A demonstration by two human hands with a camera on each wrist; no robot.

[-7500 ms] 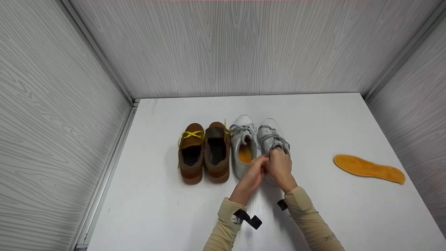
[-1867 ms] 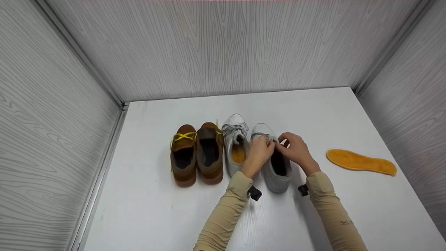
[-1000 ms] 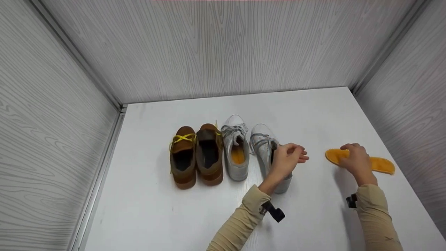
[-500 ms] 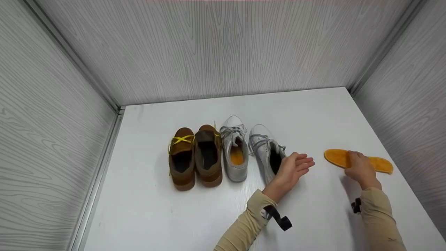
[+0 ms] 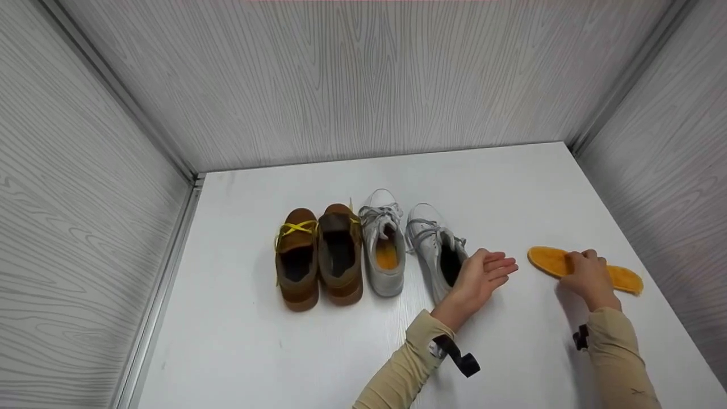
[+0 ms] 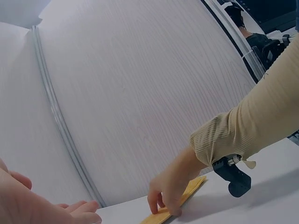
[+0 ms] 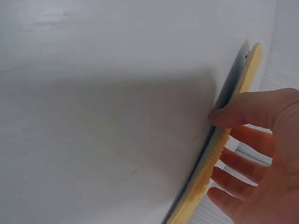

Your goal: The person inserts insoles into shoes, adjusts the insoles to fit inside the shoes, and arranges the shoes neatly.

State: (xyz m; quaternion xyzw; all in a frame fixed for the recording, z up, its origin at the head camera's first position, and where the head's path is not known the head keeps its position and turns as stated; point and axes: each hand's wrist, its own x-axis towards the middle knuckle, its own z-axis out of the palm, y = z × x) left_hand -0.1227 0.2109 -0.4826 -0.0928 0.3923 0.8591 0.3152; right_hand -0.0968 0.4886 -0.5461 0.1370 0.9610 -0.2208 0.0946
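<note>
My right hand [image 5: 589,278] pinches a yellow fuzzy insole [image 5: 548,260] across its middle, at the right of the table. In the right wrist view the thumb [image 7: 236,112] lies on the near edge and the other fingers on the far side. My left hand [image 5: 474,284] holds nothing, its fingers straight and palm turned up. It hovers by the heel of a white sneaker [image 5: 423,218] with grey laces and a dark inside, hiding part of it. Left of that stands the matching sneaker [image 5: 386,284], a yellow insole [image 5: 386,254] inside it.
Two brown shoes with yellow laces, the left shoe [image 5: 298,292] and the right shoe [image 5: 343,289], stand left of the sneakers on the white table [image 5: 227,341]. Wood-grain panels [image 5: 341,85] enclose the back and sides. The left wrist view shows another person [image 6: 254,39] beyond a panel.
Both hands have left the right sneaker, which is now turned slightly. My right hand has moved right and taken hold of the insole, now tilted a little. The left hand has opened palm up.
</note>
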